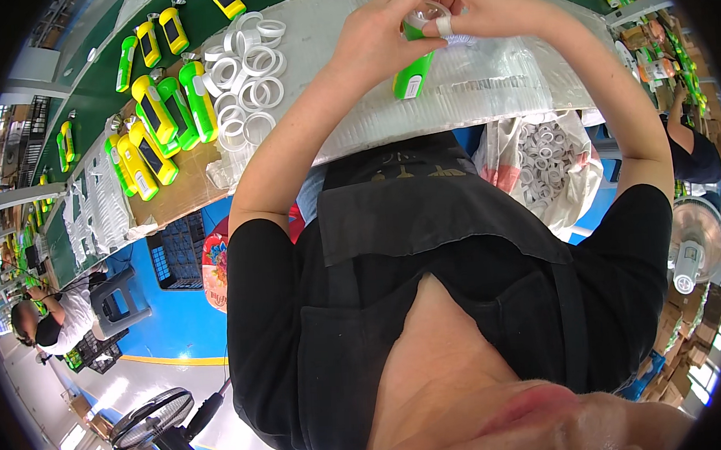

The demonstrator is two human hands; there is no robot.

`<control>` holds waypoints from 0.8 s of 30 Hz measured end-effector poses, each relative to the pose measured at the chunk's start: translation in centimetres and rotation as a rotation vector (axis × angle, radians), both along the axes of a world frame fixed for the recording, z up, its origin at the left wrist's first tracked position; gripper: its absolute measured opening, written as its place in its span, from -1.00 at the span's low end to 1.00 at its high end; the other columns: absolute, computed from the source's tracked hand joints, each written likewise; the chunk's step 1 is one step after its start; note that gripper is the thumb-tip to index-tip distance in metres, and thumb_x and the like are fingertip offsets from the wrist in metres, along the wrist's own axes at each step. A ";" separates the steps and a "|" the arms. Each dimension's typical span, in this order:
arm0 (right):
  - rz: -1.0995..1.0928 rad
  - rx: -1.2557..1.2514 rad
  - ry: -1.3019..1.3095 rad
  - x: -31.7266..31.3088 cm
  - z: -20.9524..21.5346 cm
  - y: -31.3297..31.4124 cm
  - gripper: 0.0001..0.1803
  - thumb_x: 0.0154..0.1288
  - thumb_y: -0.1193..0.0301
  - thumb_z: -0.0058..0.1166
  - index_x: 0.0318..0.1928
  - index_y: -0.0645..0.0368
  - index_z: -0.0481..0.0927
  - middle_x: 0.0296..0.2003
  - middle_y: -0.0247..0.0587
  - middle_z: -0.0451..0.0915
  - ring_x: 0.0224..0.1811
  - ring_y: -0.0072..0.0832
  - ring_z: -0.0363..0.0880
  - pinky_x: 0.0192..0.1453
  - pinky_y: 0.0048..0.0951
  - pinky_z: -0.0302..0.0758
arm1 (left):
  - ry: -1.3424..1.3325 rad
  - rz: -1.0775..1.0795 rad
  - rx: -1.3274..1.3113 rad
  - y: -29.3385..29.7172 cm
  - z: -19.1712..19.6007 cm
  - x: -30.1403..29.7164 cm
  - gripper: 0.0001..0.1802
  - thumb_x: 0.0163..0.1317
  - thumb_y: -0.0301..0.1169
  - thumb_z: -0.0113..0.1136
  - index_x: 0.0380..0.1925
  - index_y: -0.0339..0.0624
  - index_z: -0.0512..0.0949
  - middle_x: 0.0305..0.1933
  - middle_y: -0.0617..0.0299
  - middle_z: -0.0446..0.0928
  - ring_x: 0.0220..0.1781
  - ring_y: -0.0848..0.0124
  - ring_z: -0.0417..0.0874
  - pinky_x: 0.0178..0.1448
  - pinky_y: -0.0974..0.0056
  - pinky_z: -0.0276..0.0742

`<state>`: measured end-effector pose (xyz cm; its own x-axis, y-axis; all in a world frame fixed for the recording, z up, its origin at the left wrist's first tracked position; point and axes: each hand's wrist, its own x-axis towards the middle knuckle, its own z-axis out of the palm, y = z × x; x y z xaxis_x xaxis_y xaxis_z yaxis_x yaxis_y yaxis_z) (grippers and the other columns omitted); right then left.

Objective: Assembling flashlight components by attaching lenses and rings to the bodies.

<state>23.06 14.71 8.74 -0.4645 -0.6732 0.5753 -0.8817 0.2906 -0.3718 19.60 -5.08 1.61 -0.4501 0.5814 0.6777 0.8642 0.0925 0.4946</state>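
Note:
My left hand point(379, 36) grips a green flashlight body point(412, 77) near its head, above a white padded sheet point(484, 88) on the bench. My right hand point(479, 7) meets it at the top, its fingers on a clear round lens piece point(427, 14) at the flashlight's head; one finger has a white tape wrap. A pile of white plastic rings point(246, 68) lies to the left of my hands. Beside it lie several green and yellow flashlights point(163, 121).
A green conveyor belt point(92, 84) carries more flashlights at the far left. A bag of white rings point(549, 162) hangs under the bench edge. Another person point(55, 318) sits at lower left, another person's arm point(686, 139) at right. Two fans point(155, 419) stand nearby.

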 end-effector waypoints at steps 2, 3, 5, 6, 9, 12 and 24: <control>-0.264 0.108 0.070 1.4 -0.2 -0.3 -0.42 0.02 -0.09 0.23 -0.38 0.28 0.57 -0.47 0.09 0.60 -0.38 0.02 0.61 -0.30 -0.10 0.50 | -0.008 -0.009 0.009 0.2 -0.1 0.0 -0.55 -0.11 -0.17 0.54 -0.27 -0.02 0.52 -0.42 0.22 0.55 -0.37 0.24 0.63 -0.28 0.17 0.55; -0.859 0.537 -0.255 2.2 1.6 -3.5 -0.44 0.04 -0.07 0.23 -0.38 0.27 0.57 -0.46 0.08 0.61 -0.39 0.02 0.60 -0.30 -0.11 0.50 | 0.008 0.050 -0.007 0.0 -0.4 -0.1 -0.55 -0.12 -0.17 0.53 -0.27 -0.02 0.53 -0.42 0.22 0.55 -0.37 0.23 0.62 -0.28 0.17 0.56; -0.908 0.547 -0.269 2.2 1.2 -3.3 -0.44 0.06 -0.07 0.22 -0.38 0.27 0.57 -0.45 0.08 0.61 -0.39 0.01 0.60 -0.31 -0.12 0.50 | 0.037 0.085 -0.012 0.3 0.3 -0.1 -0.55 -0.12 -0.16 0.53 -0.27 -0.01 0.53 -0.42 0.22 0.55 -0.38 0.23 0.62 -0.28 0.17 0.56; -0.949 0.554 -0.283 2.0 1.1 -3.1 -0.44 0.08 -0.08 0.21 -0.37 0.26 0.57 -0.45 0.09 0.61 -0.38 0.00 0.60 -0.31 -0.13 0.50 | -0.019 0.009 -0.043 0.1 1.0 -0.2 -0.55 -0.05 -0.21 0.51 -0.19 -0.07 0.53 -0.34 0.13 0.56 -0.30 0.18 0.63 -0.23 0.17 0.55; -0.787 0.562 -0.401 1.0 1.7 -2.2 -0.40 0.09 -0.13 0.20 -0.35 0.26 0.57 -0.43 0.10 0.62 -0.37 -0.03 0.61 -0.31 -0.14 0.50 | -0.082 -0.034 -0.066 0.1 0.4 -0.6 -0.55 -0.04 -0.20 0.50 -0.19 -0.06 0.53 -0.34 0.13 0.56 -0.30 0.17 0.63 -0.24 0.16 0.55; -0.052 0.157 0.036 0.3 0.5 0.0 -0.37 0.10 -0.15 0.20 -0.33 0.26 0.57 -0.41 0.11 0.62 -0.36 -0.03 0.62 -0.31 -0.15 0.50 | -0.057 -0.007 -0.048 0.0 0.1 0.0 -0.54 -0.11 -0.18 0.54 -0.25 -0.04 0.54 -0.40 0.23 0.55 -0.40 0.29 0.59 -0.30 0.22 0.54; -0.478 0.542 -0.351 -0.1 1.7 0.9 -0.26 -0.01 -0.25 0.23 -0.30 0.31 0.62 -0.32 0.14 0.62 -0.26 -0.04 0.62 -0.27 -0.17 0.49 | -0.032 0.022 -0.034 1.2 -0.5 -0.4 -0.50 -0.12 -0.10 0.53 -0.21 0.02 0.54 -0.41 0.17 0.52 -0.35 0.16 0.63 -0.26 0.13 0.56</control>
